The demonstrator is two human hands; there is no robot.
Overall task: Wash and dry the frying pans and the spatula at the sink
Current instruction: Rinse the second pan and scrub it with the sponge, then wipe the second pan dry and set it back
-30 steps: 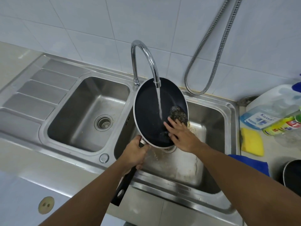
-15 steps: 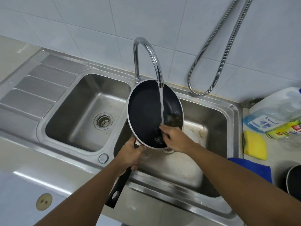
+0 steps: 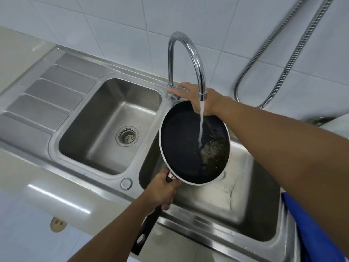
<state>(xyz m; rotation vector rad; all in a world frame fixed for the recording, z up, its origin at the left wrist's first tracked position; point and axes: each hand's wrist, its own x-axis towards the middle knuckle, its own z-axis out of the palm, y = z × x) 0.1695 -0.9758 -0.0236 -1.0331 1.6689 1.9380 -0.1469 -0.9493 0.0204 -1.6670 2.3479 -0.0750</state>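
Both hands are engaged: my left hand [image 3: 162, 190] clenches the handle [image 3: 145, 229], which points back at me, holding the pan [image 3: 181, 148] tilted over the right basin [image 3: 217, 201] under the stream [image 3: 201, 125]. My right hand [image 3: 198, 99] lies just beyond the far rim, fingers [image 3: 175, 90] on the tap [image 3: 188, 50] base; whether they grip it, I cannot tell.

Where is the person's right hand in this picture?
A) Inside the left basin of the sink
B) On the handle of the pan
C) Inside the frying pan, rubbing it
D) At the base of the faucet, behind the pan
D: the right hand reaches past the far rim of the frying pan to the base of the faucet, while the left hand grips the pan's handle.
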